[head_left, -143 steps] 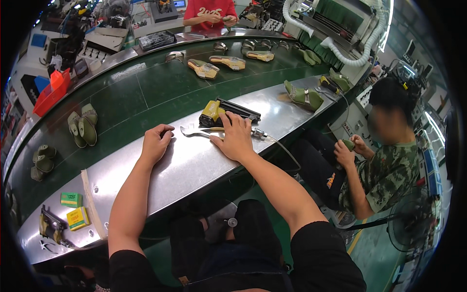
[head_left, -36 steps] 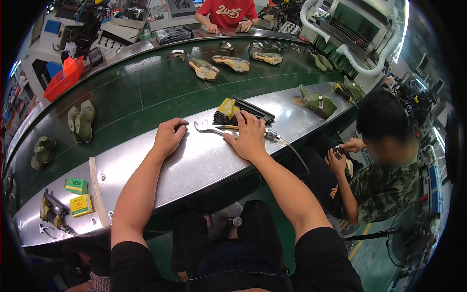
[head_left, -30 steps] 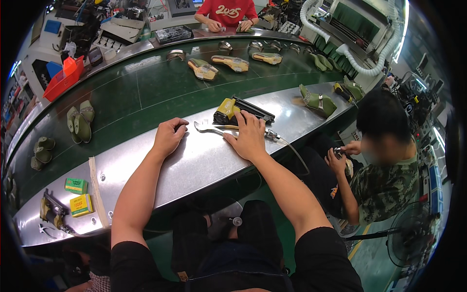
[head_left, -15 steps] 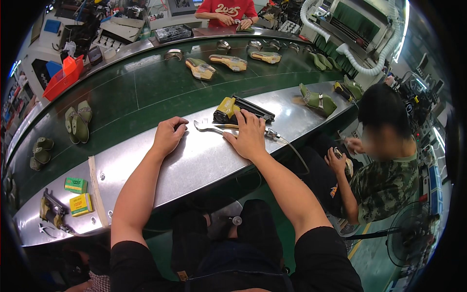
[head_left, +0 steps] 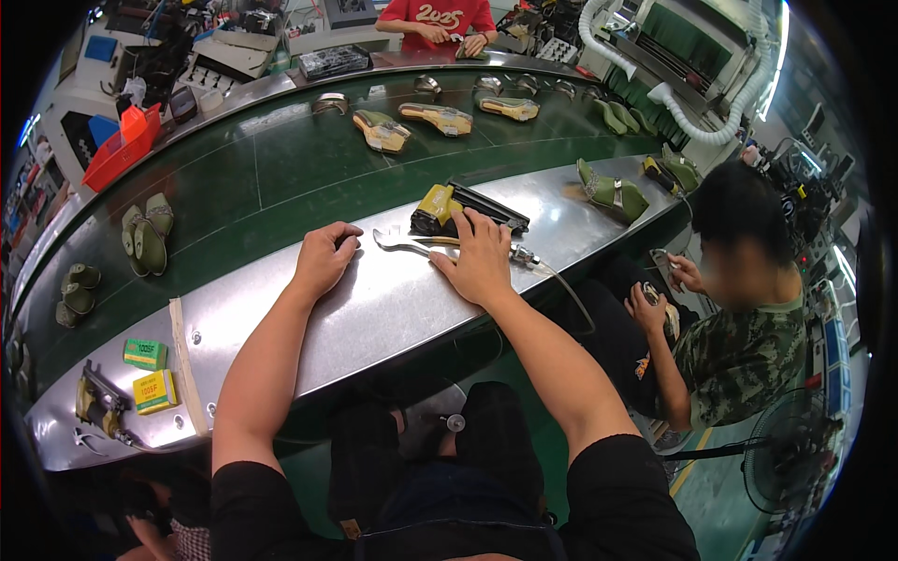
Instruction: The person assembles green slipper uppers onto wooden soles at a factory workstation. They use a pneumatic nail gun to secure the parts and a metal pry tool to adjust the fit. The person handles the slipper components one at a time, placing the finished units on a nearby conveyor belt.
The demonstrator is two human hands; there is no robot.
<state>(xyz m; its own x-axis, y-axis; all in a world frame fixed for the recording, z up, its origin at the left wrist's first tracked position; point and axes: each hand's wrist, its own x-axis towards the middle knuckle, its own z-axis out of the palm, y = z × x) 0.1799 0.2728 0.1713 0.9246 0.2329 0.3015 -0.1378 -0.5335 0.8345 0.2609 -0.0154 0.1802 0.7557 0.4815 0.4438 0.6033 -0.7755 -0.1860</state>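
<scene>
My left hand (head_left: 327, 259) rests on the metal ledge (head_left: 309, 341) with its fingers curled in and nothing visible in them. My right hand (head_left: 480, 259) lies with fingers spread over a pair of pincers (head_left: 400, 241) and the near side of a yellow and black staple gun (head_left: 435, 209). Its fingertips touch the gun, but it does not wrap round either tool. The pincers' curved jaws point left toward my left hand; part of their handles is hidden under my right hand. An air hose (head_left: 569, 297) runs from the gun's fitting over the ledge.
Shoe soles (head_left: 440, 119) and green sandals (head_left: 148, 236) lie on the green conveyor belt (head_left: 281, 178). Small boxes (head_left: 155, 392) and another staple gun (head_left: 99, 402) are at the left. Another person (head_left: 739, 327) sits close on the right; a person in red (head_left: 438, 23) works across the belt.
Shoes and soles on the belt have shifted slightly left. The person at the right has raised one hand a little. My own hands have stayed in place.
</scene>
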